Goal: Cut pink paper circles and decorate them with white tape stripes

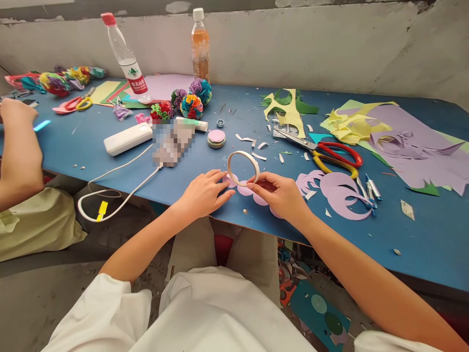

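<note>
My right hand (pixel 280 195) pinches a thin roll of tape (pixel 256 165) between thumb and fingers, standing it on edge just above the table. Under and beside it lies a row of small round purple paper discs (pixel 245 189) along the table's front edge; my right hand covers part of the row. My left hand (pixel 203 194) lies palm down with its fingers apart, fingertips at the leftmost purple disc (pixel 229 182). Behind the roll sits a stack of round paper pieces (pixel 216 139) with a purple one on top.
Red-and-yellow-handled scissors (pixel 337 159) lie to the right, near purple paper offcuts (pixel 344 195). White paper strips (pixel 259 156) are scattered behind the roll. A power bank (pixel 128 139), glue stick (pixel 198 125), paper flower balls (pixel 191 106) and two bottles (pixel 200 54) stand further back. Another person's arm (pixel 20 151) is at left.
</note>
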The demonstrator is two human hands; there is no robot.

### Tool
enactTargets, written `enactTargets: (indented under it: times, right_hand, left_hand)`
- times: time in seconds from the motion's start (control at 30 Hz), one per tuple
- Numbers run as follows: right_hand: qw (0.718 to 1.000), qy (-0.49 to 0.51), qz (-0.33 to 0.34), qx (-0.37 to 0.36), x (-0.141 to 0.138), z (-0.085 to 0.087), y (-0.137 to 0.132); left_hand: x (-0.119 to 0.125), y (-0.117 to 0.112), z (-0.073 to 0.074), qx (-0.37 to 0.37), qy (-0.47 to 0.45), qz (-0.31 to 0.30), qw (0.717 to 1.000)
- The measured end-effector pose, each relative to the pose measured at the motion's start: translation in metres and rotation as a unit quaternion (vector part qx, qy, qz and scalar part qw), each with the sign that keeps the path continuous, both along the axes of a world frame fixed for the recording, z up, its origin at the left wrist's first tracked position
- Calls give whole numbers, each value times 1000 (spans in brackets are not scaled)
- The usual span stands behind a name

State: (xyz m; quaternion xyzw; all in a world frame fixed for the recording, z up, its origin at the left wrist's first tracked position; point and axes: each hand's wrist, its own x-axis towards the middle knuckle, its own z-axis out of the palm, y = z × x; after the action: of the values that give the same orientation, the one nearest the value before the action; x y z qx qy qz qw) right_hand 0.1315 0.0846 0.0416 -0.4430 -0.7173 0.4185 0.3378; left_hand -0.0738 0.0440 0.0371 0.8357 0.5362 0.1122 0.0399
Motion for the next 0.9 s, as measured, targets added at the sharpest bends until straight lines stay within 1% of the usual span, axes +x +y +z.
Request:
enactTargets:
  times: [0.27,0.57,0.9]
  right_hand:
    - [1000,7,-2,1,0,-1,0]
    - [1000,5,2,7,-1,-1,1]
    - [999,-26,-2,46,-3,4,4]
  left_hand:
    - [-1,0,-2,9,-13,2,1000]
    - [-1,-1,-2,5,-7,7,1000]
    - [-2,-4,-5,14,-10,13,1000]
